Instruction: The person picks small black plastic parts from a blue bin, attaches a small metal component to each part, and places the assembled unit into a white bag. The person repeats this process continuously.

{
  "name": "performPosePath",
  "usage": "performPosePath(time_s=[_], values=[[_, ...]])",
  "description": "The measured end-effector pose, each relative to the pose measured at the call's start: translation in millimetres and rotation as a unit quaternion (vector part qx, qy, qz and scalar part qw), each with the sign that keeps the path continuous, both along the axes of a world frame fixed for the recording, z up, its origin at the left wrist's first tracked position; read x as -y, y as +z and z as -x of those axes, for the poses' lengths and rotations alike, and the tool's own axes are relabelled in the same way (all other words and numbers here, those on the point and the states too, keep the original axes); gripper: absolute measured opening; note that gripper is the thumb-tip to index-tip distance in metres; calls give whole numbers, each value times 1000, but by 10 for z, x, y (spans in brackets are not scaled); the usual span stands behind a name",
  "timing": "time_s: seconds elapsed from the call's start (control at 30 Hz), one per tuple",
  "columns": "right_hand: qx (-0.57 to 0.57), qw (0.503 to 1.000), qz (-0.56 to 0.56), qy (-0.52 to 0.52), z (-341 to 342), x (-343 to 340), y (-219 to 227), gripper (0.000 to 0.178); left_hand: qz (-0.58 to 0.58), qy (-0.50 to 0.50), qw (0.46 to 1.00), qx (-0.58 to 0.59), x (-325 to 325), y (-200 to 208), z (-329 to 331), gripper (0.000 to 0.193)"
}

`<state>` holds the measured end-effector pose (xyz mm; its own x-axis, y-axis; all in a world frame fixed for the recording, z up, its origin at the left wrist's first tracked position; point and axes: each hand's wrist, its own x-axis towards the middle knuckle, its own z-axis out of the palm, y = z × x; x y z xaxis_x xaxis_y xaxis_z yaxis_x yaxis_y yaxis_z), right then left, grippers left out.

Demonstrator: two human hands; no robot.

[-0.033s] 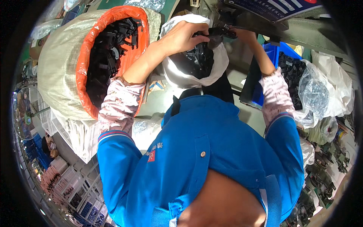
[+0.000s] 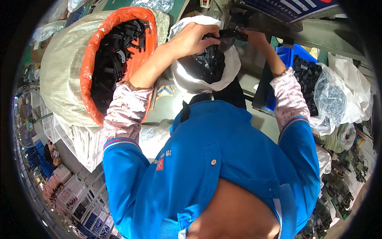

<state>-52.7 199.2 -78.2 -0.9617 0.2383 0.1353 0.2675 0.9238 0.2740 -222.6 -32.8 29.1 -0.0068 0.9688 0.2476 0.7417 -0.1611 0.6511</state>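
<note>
The right forearm in its pale patterned sleeve [image 2: 290, 93] has shifted slightly inward, toward the white plastic bag [image 2: 232, 65], and the right hand [image 2: 256, 38] with it. The black plastic part [image 2: 239, 35] lies over that bag's far right rim, its long axis running roughly left to right, one end at the left hand [image 2: 193, 39] and the other toward the right hand, dipping a little. Its right end sits marginally further left than in the earlier frame; the left hand looks unchanged, thumb and fingers pinching the part's near end. The right hand's fingertips are hidden, so I cannot tell its grip. The part looks dark, narrow and uneven in outline, with small glints; finer detail is too small to read.
</note>
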Motion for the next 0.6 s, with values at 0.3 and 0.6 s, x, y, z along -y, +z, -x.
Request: performPosePath(time_s=[0.3, 0.6], values=[[9, 965, 227, -128, 126, -442, -929, 30, -10, 6, 1000, 4, -1, -105, 37, 18], [-40, 986, 137, -82, -38, -630, -1133, 34, -187, 2, 980, -68, 183, -467, -161, 18]])
